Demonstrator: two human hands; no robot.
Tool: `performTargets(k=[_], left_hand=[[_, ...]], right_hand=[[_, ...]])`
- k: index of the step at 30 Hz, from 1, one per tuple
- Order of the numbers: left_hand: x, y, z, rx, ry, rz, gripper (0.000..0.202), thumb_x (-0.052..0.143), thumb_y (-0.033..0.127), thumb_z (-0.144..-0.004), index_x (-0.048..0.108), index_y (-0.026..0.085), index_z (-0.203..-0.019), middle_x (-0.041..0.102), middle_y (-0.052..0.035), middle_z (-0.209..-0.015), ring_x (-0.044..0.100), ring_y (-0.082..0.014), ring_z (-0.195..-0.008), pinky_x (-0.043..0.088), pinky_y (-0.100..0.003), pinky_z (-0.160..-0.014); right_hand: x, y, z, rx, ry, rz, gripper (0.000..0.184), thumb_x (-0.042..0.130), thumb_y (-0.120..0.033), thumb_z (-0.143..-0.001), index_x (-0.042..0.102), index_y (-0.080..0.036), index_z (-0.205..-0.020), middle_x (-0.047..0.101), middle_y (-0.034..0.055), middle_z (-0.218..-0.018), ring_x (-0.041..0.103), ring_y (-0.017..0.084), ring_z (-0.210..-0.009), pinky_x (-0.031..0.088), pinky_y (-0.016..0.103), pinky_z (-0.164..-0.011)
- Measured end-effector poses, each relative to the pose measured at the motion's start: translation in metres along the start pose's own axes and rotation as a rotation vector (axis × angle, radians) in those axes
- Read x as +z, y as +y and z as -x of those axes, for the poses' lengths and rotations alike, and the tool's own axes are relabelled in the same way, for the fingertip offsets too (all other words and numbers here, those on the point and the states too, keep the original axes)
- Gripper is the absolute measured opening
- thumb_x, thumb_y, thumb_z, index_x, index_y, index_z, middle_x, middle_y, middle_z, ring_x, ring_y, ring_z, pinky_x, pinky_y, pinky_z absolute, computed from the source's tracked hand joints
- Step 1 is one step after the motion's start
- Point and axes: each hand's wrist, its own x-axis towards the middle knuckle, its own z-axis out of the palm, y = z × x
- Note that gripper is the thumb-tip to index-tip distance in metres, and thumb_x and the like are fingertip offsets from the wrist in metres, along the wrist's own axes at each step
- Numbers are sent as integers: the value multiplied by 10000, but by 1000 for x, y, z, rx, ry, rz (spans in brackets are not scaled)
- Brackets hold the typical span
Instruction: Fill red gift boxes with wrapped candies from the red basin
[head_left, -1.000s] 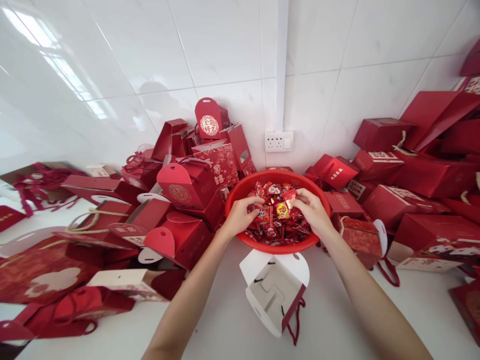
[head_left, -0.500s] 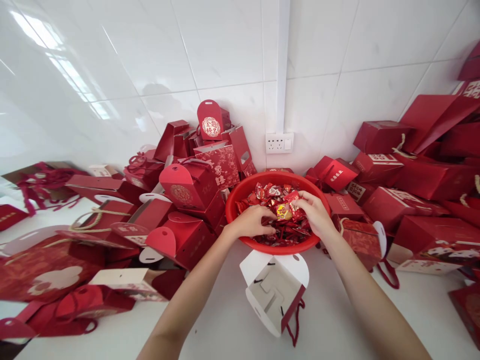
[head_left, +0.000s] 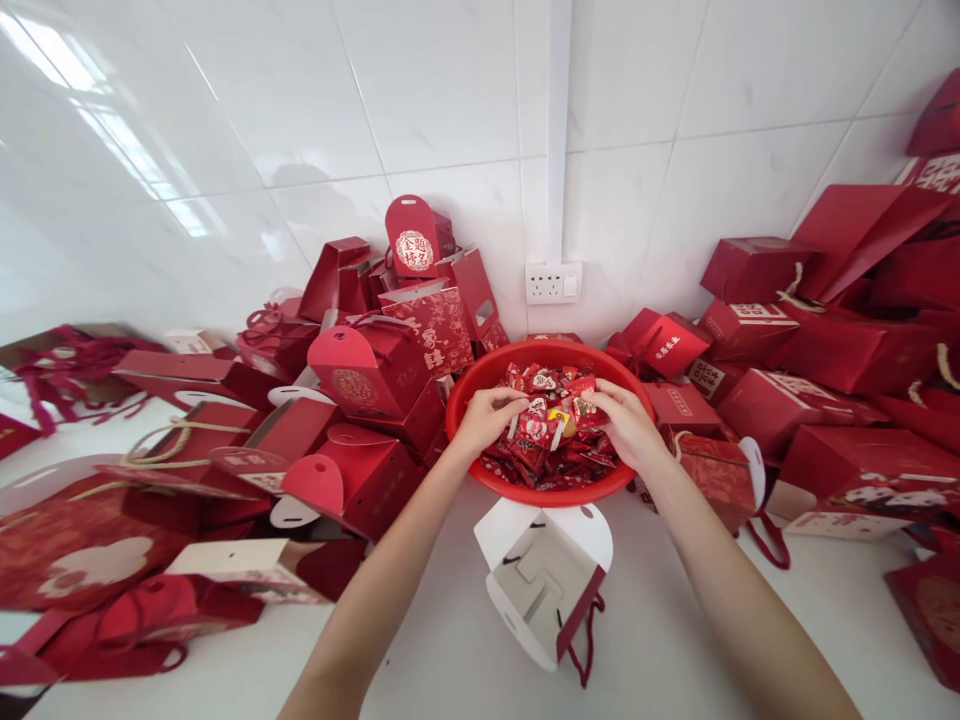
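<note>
Red bowl (head_left: 480, 378), mostly red sweets (head_left: 534, 452) (one yellow)

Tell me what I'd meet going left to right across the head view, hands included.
Dark red ribbons → upright red box atop the back pile → left hand → yellow wrapper → right hand → dark red box at the lower right edge.

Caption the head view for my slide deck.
Left hand and right hand handle wrapped packets in a red basin, an open box in front, red boxes on both sides.
</note>
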Motion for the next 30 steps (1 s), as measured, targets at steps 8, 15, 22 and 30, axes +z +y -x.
performTargets(k=[8,15,22,30], left_hand=[[4,6,-1,-36,-17,175,395,808,492,-699,790,143,-882,786,-73,-880,722,-206,-723,590,-342,-757],[3,12,-3,-41,-65,228,500,807,537,-714,782,123,-995,793,-104,-878,751,-236,-778,609,-393,-819],[-4,-10,-14,-37,156,78,353,699,424,-802,761,124,-979,791,-120,-965,749,-230,-881,593,-371,-875],[-21,-11,-17,-37,-51,-331,124,710,144,-669,794,183,-750,795,-54,-811,741,-242,-803,569,-346,-863]], right_hand=[[1,-1,2,-10,-185,103,267,866,-427,-666,801,-247,-852,805,18,-925,728,255,-955,516,417,-981],[1,-2,3,-2,-170,83,289,874,-412,-649,804,-234,-865,793,15,-849,724,254,-910,538,405,-921],[-3,-1,0,-42,80,-55,221,819,-409,-660,743,-273,-817,768,-25,-831,690,195,-781,553,302,-690],[-4,-2,-2,-36,160,-79,326,825,-414,-617,724,-272,-893,752,-16,-830,655,199,-720,520,306,-583]])
